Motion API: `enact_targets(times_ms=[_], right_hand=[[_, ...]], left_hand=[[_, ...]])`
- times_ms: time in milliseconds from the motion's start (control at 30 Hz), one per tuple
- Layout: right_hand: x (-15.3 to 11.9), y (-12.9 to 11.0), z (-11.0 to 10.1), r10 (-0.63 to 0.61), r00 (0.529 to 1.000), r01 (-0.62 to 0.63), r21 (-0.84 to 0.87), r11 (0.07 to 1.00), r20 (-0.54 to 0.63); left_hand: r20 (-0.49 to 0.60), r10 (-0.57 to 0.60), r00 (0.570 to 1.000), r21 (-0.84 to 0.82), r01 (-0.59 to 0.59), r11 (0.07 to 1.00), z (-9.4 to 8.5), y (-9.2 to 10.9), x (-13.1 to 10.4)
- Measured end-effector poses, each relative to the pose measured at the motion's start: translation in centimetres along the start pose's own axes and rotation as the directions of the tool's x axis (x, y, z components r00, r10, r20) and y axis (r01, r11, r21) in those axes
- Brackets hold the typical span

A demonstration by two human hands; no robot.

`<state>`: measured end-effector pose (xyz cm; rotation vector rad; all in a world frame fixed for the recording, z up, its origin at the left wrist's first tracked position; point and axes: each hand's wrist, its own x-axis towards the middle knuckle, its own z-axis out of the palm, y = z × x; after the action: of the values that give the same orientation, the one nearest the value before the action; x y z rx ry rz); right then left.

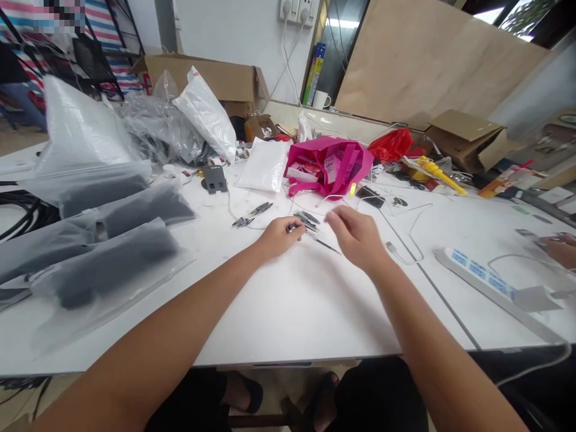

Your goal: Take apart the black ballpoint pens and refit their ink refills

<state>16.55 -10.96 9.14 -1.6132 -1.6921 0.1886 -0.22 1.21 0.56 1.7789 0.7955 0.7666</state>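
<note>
Nearest, near edge of the table: bare white top; both forearms cross it from below
Left hand: resting mid-table, fingers curled shut, pinching one small dark clip from the loose pile
Right hand: hovering just beside the pile, fingers loosely spread, holding nothing
Step in hand: by the look of it, picking single pieces out of the pile; the next move likely calls for a fine fingertip pinch from the free hand, without scattering the rest
Clip pile: near the table's middle, between the two hands; pieces slim and dark, long axes lying flat, mostly running from near-left to far-right
Second clump of clips: left of the pile, long axis tilted the other way, toward the far right
Left edge: grey bags in clear plastic
Right edge: white power strip; another person's hand
Far side: pink bag; cardboard box
</note>
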Motion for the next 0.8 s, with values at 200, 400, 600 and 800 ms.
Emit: enact_targets(times_ms=[200,400,600,800], right_hand=[[2.8,6.2,7.2,-0.154,0.985,0.149,-0.071,0.986,-0.083],[2.4,6.3,5.7,-0.134,0.985,0.13,0.047,0.99,0.11],[2.4,5.5,6.1,-0.113,0.967,0.1,0.069,0.993,0.226],[2.5,5.8,6.3,-0.091,0.969,0.089,0.021,0.996,0.231]], left_hand=[[0.024,0.035,0.999,-0.021,-0.035,0.999,0.0,0.0,0.1],[-0.003,-0.003,1.0,-0.091,0.003,0.996,-0.2,0.5,0.4],[-0.056,-0.046,0.997,-0.17,0.036,0.985,-0.4,0.3,0.4],[-0.107,-0.091,0.99,-0.186,0.07,0.98,-0.2,-0.3,0.5]])
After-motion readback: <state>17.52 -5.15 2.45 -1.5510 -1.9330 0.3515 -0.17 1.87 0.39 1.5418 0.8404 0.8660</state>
